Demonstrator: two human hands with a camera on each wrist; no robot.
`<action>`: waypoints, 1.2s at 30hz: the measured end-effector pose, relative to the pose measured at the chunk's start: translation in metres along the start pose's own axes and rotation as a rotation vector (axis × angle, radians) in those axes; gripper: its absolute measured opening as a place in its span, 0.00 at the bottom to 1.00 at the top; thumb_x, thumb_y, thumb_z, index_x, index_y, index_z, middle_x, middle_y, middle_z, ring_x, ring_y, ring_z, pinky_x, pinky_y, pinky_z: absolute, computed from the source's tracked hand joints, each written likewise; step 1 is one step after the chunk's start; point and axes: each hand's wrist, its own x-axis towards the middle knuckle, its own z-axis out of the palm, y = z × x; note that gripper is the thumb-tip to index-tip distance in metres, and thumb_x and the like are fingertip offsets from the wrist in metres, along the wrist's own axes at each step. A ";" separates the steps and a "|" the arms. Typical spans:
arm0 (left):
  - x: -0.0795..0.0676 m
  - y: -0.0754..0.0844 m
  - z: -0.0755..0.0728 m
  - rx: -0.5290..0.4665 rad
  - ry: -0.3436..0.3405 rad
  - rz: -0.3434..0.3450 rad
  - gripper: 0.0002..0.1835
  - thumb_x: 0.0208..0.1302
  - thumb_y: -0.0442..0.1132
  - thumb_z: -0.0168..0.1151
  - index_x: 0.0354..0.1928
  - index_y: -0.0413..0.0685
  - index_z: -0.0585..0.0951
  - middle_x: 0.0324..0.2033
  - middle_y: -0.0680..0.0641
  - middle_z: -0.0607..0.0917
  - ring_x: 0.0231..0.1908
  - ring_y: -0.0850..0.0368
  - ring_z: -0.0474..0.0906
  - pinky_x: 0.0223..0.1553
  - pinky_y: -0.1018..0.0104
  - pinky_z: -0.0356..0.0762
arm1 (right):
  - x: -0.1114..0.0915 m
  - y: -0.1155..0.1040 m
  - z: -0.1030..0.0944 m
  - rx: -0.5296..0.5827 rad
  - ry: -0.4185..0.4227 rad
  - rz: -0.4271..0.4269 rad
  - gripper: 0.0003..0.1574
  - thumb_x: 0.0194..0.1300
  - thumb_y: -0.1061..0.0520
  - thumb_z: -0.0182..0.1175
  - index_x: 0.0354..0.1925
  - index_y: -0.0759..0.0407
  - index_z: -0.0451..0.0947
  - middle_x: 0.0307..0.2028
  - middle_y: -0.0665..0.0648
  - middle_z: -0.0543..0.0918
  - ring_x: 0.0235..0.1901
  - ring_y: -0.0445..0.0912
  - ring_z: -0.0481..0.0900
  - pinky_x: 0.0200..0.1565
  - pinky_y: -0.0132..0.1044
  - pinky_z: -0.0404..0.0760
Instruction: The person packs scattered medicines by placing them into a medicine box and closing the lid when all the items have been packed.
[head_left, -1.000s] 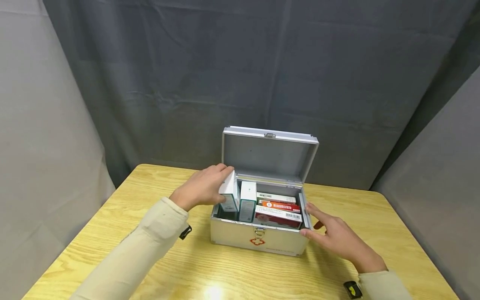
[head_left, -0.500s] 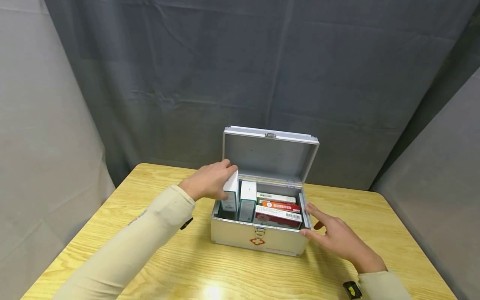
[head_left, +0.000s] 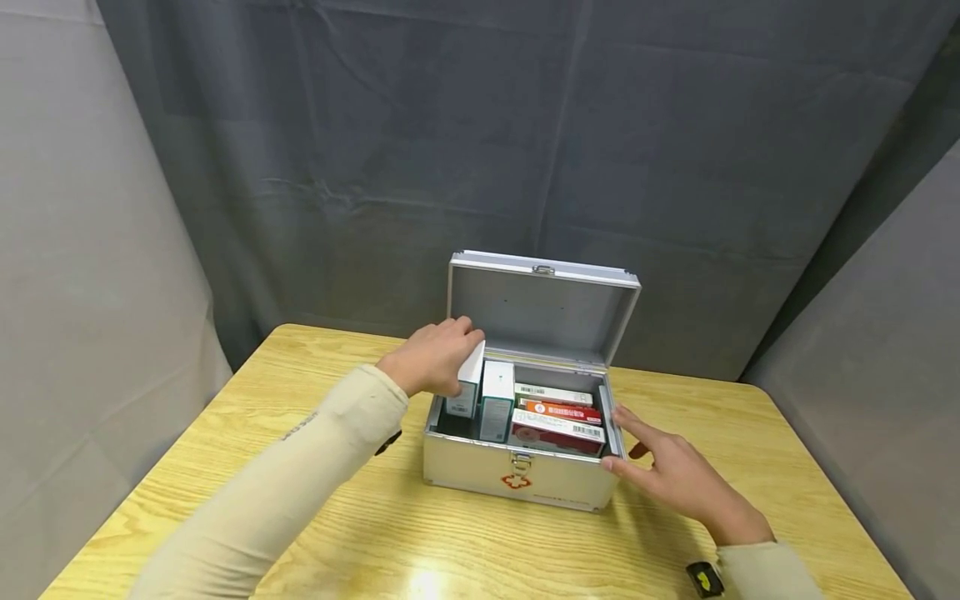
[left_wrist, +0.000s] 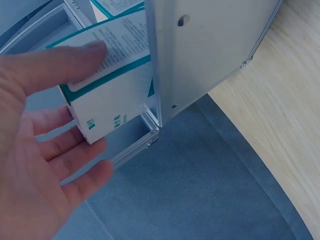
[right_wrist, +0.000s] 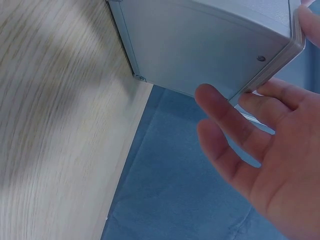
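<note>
A silver first-aid case (head_left: 517, 479) with a red cross stands on the table, lid (head_left: 543, 310) raised. My left hand (head_left: 433, 357) pinches a white and teal medicine box (head_left: 465, 395) at the case's left end, its lower part inside. In the left wrist view the thumb presses the box's (left_wrist: 107, 100) printed face, with fingers on the opposite side. Beside it stands another white and teal medicine box (head_left: 497, 400). My right hand (head_left: 678, 477) rests at the case's right wall, thumb at the front corner and fingertips by the rim; its other fingers extend loosely in the right wrist view.
Inside the case's right part are a maroon and white box (head_left: 557, 433), a red-orange box (head_left: 561, 412) and a white box (head_left: 552, 395). The wooden table (head_left: 360, 533) extends around the case, with a dark grey curtain (head_left: 375, 167) behind.
My left hand has moved right and slightly up, carrying the medicine box closer to the neighbouring one. My right hand keeps its place at the case.
</note>
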 end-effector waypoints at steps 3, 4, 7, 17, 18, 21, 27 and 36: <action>0.002 0.000 0.002 -0.002 -0.001 -0.007 0.38 0.45 0.46 0.69 0.61 0.48 0.67 0.52 0.48 0.72 0.47 0.54 0.70 0.46 0.61 0.76 | 0.000 0.001 0.001 -0.005 0.006 -0.004 0.44 0.59 0.32 0.53 0.68 0.48 0.57 0.67 0.55 0.62 0.41 0.44 0.76 0.30 0.31 0.71; 0.002 0.001 0.003 -0.003 -0.002 -0.009 0.39 0.45 0.46 0.70 0.61 0.48 0.67 0.52 0.48 0.72 0.47 0.54 0.70 0.47 0.61 0.76 | 0.000 0.001 0.001 -0.005 0.007 -0.004 0.44 0.59 0.32 0.53 0.68 0.48 0.57 0.67 0.55 0.62 0.41 0.44 0.76 0.31 0.31 0.71; 0.003 0.000 0.006 0.001 -0.009 -0.012 0.40 0.43 0.48 0.71 0.61 0.48 0.67 0.53 0.48 0.72 0.49 0.54 0.70 0.49 0.60 0.75 | -0.001 0.002 0.001 -0.004 0.006 -0.002 0.44 0.59 0.32 0.53 0.68 0.47 0.57 0.67 0.55 0.63 0.41 0.44 0.76 0.31 0.32 0.71; 0.003 0.001 0.009 0.019 -0.038 -0.025 0.41 0.41 0.52 0.73 0.60 0.49 0.69 0.52 0.48 0.72 0.47 0.55 0.68 0.47 0.62 0.74 | -0.005 -0.002 0.000 0.016 -0.010 -0.001 0.44 0.59 0.32 0.53 0.68 0.45 0.56 0.68 0.54 0.61 0.40 0.42 0.74 0.31 0.32 0.71; 0.003 0.001 0.009 0.016 -0.042 -0.027 0.42 0.41 0.51 0.73 0.60 0.48 0.69 0.52 0.48 0.72 0.48 0.55 0.68 0.48 0.62 0.74 | -0.005 -0.003 0.000 0.015 -0.013 0.000 0.44 0.59 0.32 0.52 0.68 0.45 0.55 0.68 0.54 0.61 0.40 0.42 0.74 0.31 0.32 0.71; 0.004 0.001 0.008 0.011 -0.057 -0.029 0.42 0.41 0.50 0.73 0.61 0.48 0.68 0.54 0.48 0.71 0.50 0.54 0.68 0.50 0.62 0.74 | -0.005 -0.005 0.000 0.011 -0.016 0.005 0.45 0.58 0.31 0.52 0.68 0.45 0.55 0.68 0.54 0.62 0.40 0.41 0.74 0.31 0.32 0.71; 0.006 0.005 0.008 0.056 -0.099 -0.029 0.39 0.43 0.48 0.71 0.60 0.48 0.68 0.56 0.49 0.71 0.53 0.54 0.69 0.51 0.61 0.75 | -0.004 -0.007 0.000 -0.007 -0.024 0.012 0.46 0.58 0.30 0.52 0.68 0.46 0.56 0.67 0.54 0.63 0.40 0.42 0.74 0.31 0.33 0.71; 0.010 0.029 0.013 0.228 -0.138 0.026 0.29 0.44 0.44 0.64 0.52 0.47 0.73 0.46 0.49 0.74 0.44 0.56 0.72 0.42 0.62 0.79 | -0.003 -0.006 -0.002 -0.024 -0.028 0.017 0.48 0.58 0.30 0.51 0.69 0.49 0.54 0.66 0.56 0.64 0.41 0.45 0.77 0.30 0.34 0.72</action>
